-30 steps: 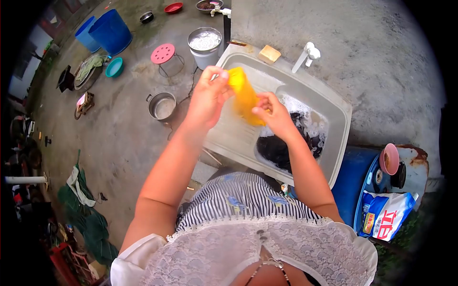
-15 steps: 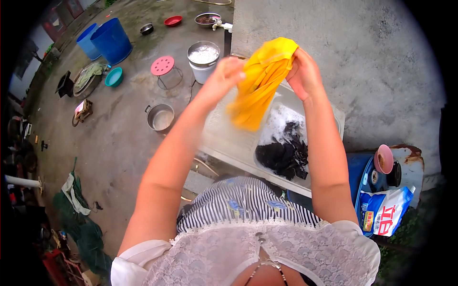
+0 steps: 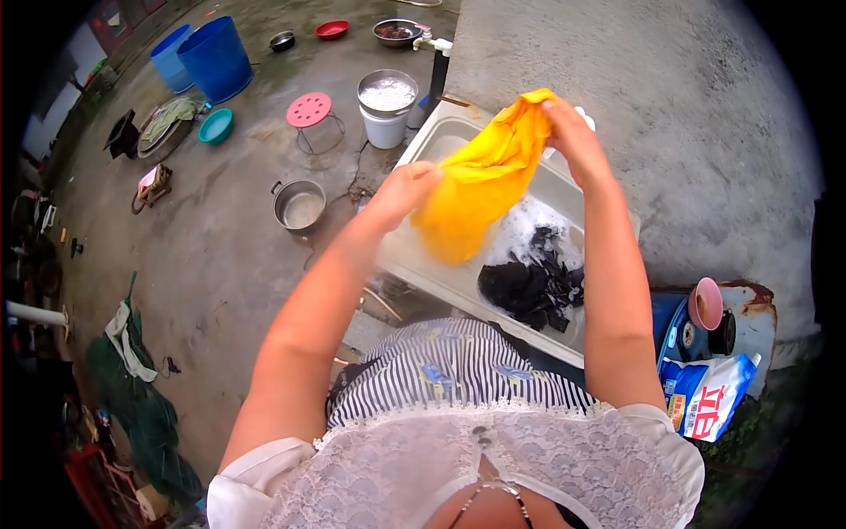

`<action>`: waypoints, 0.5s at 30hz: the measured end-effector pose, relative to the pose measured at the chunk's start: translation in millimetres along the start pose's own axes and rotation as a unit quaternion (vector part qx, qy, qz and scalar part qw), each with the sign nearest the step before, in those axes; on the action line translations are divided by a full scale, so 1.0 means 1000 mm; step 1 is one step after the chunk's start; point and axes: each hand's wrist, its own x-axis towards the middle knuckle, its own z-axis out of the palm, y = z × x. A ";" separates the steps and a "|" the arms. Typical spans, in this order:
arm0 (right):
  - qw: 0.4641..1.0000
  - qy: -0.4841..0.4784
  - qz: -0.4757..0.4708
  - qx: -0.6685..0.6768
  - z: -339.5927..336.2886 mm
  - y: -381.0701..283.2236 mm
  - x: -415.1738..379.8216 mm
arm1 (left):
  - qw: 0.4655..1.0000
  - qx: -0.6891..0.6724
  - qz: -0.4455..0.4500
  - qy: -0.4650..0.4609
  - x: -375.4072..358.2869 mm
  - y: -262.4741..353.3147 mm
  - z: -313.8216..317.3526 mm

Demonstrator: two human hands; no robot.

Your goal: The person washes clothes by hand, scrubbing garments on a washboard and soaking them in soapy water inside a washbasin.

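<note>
A yellow cloth hangs stretched between my two hands above a pale sink, its lower part blurred. My left hand is closed on the cloth's left edge. At the upper right corner, my right hand pinches the cloth between thumb and fingers. Below it, in the sink's basin, dark wet clothes lie among white suds.
To the right stand a blue barrel, a pink bowl and a detergent bag. On the ground at left are a metal pot, a pink stool, a white bucket and blue tubs.
My left hand has closed on the cloth's left edge and moved lower. The cloth is spread wider between my hands, and the right hand has shifted slightly down and right.
</note>
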 end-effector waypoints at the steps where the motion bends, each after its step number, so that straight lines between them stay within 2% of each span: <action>1: 0.934 -0.005 -0.025 -0.358 -0.002 0.014 -0.003 | 0.998 -0.051 -0.023 0.013 0.001 0.000 0.001; 2: 0.743 -0.009 -0.048 -0.668 -0.006 0.026 -0.005 | 0.994 -0.101 -0.045 0.026 0.002 -0.001 0.003; 3: 0.723 -0.034 -0.046 -0.688 0.000 0.034 -0.017 | 0.994 -0.100 -0.043 0.025 0.003 -0.001 0.007; 4: 0.702 -0.059 -0.045 -0.708 0.014 0.043 -0.035 | 0.982 -0.176 -0.046 0.046 0.005 -0.002 0.012; 5: 0.748 -0.131 0.021 -0.650 0.026 0.055 -0.048 | 0.964 -0.253 -0.048 0.067 0.007 -0.004 0.017; 6: 0.782 -0.202 0.088 -0.583 0.037 0.067 -0.061 | 0.963 -0.255 -0.047 0.068 0.012 -0.009 0.020; 9: 0.780 -0.248 0.042 -0.573 0.055 0.104 -0.091 | 0.944 -0.308 -0.054 0.100 0.022 -0.019 0.022; 11: 0.859 -0.168 0.084 -0.476 0.041 0.145 -0.086 | 0.938 -0.322 -0.075 0.106 0.020 -0.013 0.021; 12: 0.860 -0.171 0.086 -0.473 0.037 0.146 -0.085 | 0.938 -0.321 -0.077 0.109 0.018 -0.010 0.017; 13: 0.936 -0.131 0.102 -0.312 0.032 0.146 -0.082 | 0.949 -0.292 -0.070 0.100 0.015 -0.008 0.013; 14: 0.980 -0.085 0.116 -0.140 0.027 0.148 -0.081 | 0.959 -0.262 -0.064 0.089 0.013 -0.005 0.008; 15: 0.980 -0.082 0.119 -0.139 0.026 0.142 -0.081 | 0.959 -0.262 -0.068 0.088 0.017 -0.015 -0.001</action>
